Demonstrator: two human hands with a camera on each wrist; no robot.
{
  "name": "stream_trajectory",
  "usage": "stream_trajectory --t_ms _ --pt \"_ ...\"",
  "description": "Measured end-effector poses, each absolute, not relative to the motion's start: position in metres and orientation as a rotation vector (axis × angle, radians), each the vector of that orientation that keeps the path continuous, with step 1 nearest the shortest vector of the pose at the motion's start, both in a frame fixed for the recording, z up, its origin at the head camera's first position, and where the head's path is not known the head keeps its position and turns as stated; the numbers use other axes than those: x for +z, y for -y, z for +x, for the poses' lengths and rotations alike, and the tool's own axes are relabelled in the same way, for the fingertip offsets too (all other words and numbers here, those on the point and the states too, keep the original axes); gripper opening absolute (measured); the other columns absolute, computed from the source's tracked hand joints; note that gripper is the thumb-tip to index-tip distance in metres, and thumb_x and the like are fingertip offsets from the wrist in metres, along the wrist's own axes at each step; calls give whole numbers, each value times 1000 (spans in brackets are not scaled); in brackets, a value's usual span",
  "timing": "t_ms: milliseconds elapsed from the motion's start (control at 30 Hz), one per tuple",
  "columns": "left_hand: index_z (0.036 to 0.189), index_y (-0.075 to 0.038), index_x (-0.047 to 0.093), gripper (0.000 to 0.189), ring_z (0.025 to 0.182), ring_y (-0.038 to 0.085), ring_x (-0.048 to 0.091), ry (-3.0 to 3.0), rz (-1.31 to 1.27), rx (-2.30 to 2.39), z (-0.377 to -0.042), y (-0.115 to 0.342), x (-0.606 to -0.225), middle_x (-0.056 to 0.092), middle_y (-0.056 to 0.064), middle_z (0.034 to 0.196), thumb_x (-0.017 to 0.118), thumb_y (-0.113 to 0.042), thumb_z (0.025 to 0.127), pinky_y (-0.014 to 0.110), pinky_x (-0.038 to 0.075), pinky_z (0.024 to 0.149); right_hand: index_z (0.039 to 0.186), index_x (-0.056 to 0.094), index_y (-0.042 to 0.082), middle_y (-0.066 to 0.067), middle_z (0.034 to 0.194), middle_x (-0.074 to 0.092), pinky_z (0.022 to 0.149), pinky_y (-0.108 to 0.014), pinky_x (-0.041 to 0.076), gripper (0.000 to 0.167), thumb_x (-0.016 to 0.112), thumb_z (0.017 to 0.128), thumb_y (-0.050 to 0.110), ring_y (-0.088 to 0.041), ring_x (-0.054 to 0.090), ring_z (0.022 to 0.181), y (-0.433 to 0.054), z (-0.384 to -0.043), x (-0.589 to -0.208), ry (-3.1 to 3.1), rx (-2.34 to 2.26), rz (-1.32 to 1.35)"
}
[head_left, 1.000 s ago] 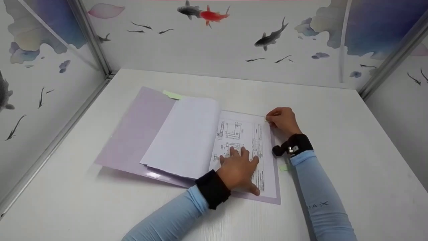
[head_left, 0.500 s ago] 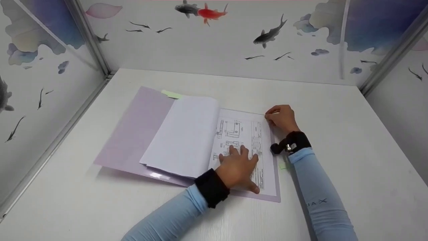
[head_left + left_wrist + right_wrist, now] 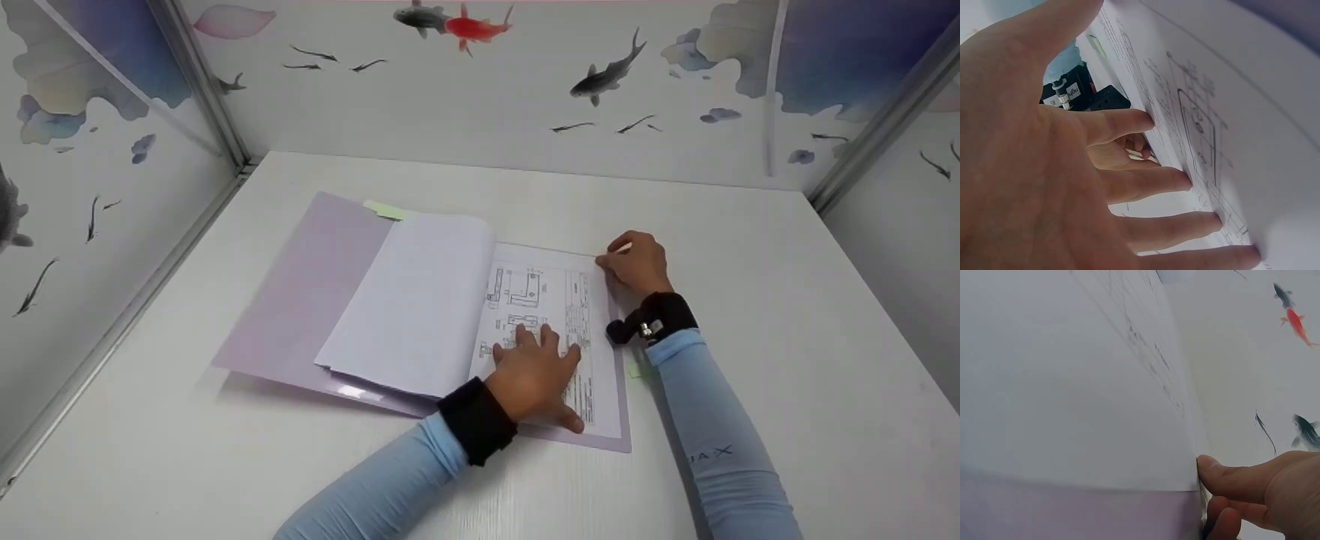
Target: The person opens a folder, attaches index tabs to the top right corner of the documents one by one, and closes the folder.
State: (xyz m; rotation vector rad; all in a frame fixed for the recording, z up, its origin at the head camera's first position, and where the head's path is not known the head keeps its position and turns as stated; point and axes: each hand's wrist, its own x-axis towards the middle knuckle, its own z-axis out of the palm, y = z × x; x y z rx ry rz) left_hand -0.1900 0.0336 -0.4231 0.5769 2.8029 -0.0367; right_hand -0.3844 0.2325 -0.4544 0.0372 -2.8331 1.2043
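Note:
A lilac folder (image 3: 292, 285) lies spread out on the white table. Its turned white sheets (image 3: 409, 300) rest on the left, and a drawing page (image 3: 555, 262) with printed line diagrams faces up on the right. My left hand (image 3: 532, 375) presses on that page with spread fingers; the left wrist view shows the fingertips (image 3: 1143, 118) on the paper. At the far right corner, my right hand (image 3: 637, 262) pinches the page's edge, the thumb (image 3: 1213, 473) on top in the right wrist view. Its other fingers are partly hidden under the edge.
A pale green tab (image 3: 386, 210) sticks out at the top of the turned sheets. Another green tab (image 3: 637, 370) shows by the folder's right edge, partly behind the right wrist. Printed wall panels (image 3: 487, 90) with fish border the white table (image 3: 795, 300).
My right hand has shifted slightly at the page's corner, its fingers a little more bent. The left hand stays in place on the page. The head view has tilted slightly.

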Motion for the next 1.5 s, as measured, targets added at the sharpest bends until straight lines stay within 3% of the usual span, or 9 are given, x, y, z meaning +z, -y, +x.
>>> stream_trajectory --t_ms 200,333,500,733,867,1133,1367,1500 --pt "160 -32 38 105 145 46 41 -2810 585 -74 -190 -35 -423 38 14 164 78 -75 73 67 49 100 121 65 -2 -18 99 70 58 -23 48 34 68 97 21 -8 61 63 -237 -381 -455 2856 1192 11" --pt "160 -32 37 104 146 47 40 -2806 596 -68 -190 -34 -421 37 15 164 78 -75 74 68 49 100 124 64 -1 -19 104 69 63 -27 48 42 69 97 31 -18 63 72 -237 -380 -453 2919 1080 41" --pt "160 -32 37 104 146 47 40 -2809 596 -37 -190 -34 -420 36 15 164 78 -73 74 69 48 101 123 66 1 -21 112 70 71 -32 45 35 63 98 25 -29 63 89 -236 -382 -449 2937 1033 51" --pt "161 -32 36 105 147 49 38 -2804 590 -33 -190 -32 -420 35 16 165 78 -73 74 69 47 102 122 66 2 -20 114 67 70 -32 46 37 68 97 30 -29 61 92 -235 -382 -450 2955 1050 49" --pt "161 -32 36 105 148 49 38 -2800 583 -41 -190 -32 -421 34 16 166 78 -74 74 69 47 102 123 66 2 -22 116 66 74 -34 45 33 62 98 23 -31 60 94 -235 -383 -450 2965 1058 74" --pt "160 -29 37 105 148 49 38 -2790 582 -18 -188 -35 -422 35 17 165 78 -74 74 70 47 101 123 65 2 -20 117 66 66 -29 47 33 62 99 24 -24 62 82 -236 -382 -450 2995 1042 76" --pt "161 -31 36 105 149 48 37 -2786 574 -22 -189 -36 -422 34 15 166 78 -74 75 70 47 102 123 65 1 -21 115 65 66 -29 47 34 63 98 24 -24 60 82 -239 -383 -450 2998 1041 104" --pt "161 -30 36 105 149 49 37 -2789 582 -20 -190 -35 -423 34 16 166 77 -74 75 70 47 102 130 60 -1 -24 121 62 66 -28 48 37 56 98 17 -19 61 78 -242 -386 -447 3036 1122 128"
